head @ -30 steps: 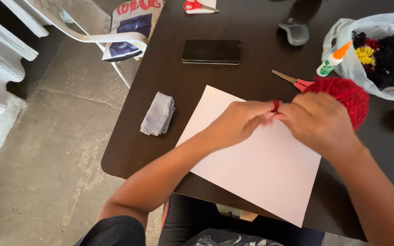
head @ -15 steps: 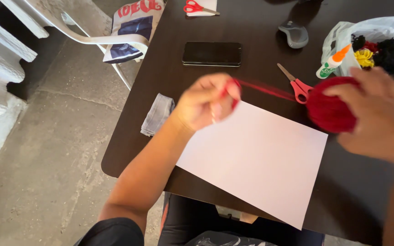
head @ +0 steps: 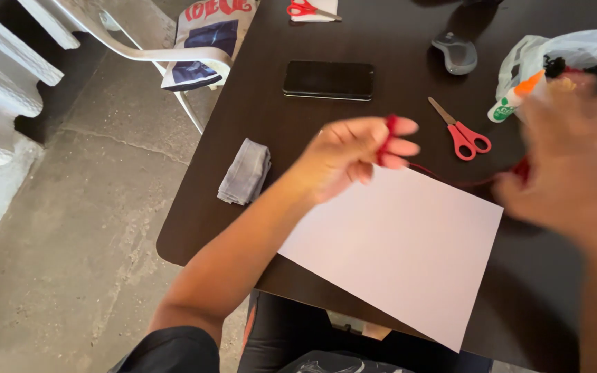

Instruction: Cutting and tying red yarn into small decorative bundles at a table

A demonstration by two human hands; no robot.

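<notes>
White sheet of paper point(head: 395, 255) lies nearest, flat on the dark table point(head: 243, 97), one corner past the table's near edge. Left hand point(head: 354, 152) is raised above the paper's far edge, fingers curled, red yarn point(head: 387, 138) wrapped around them and pinched against the thumb. Yarn strand runs right from those fingers, low over the table, toward the right hand point(head: 575, 166). Right hand is motion-blurred; can't tell whether its fingers are closed or what they grip, only a red smear at its edge. Folded grey cloth point(head: 244, 171) sits left of the left hand, near the table edge. Red-handled scissors point(head: 463, 131) lie just beyond the yarn strand, between both hands. Further back: black phone point(head: 329, 80), grey mouse point(head: 455, 54), glue bottle point(head: 516, 100) beside a plastic bag point(head: 575, 52).
</notes>
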